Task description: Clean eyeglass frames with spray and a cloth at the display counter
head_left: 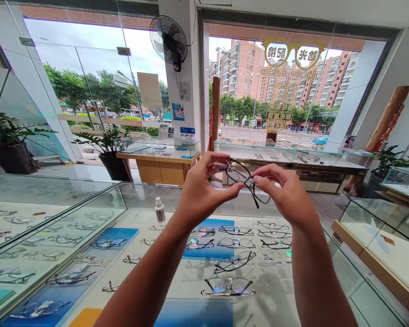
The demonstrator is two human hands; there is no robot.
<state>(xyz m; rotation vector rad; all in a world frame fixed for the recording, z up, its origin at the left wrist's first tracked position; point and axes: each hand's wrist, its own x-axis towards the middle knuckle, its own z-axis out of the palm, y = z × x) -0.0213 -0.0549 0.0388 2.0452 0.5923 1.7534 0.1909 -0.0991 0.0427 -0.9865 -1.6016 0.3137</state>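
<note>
A pair of black-framed eyeglasses [239, 167] is held up in the air above the display case, tilted down to the right. My left hand [204, 186] grips the frame at its left side, thumb below and fingers above. With thumb and fingertips, my right hand [281, 186] pinches the frame near its middle. One dark temple arm hangs down between the hands. Beneath them, several pairs of eyeglasses [228, 285] lie in rows inside the case, some on blue cards [207, 259].
A small white bottle [160, 211] stands at the case's far left. Another glass case [37, 245] with eyeglasses adjoins on the left, and one [381, 231] stands at the right. Farther back are a wooden counter [153, 170], potted plants [112, 150] and a wall fan [169, 41].
</note>
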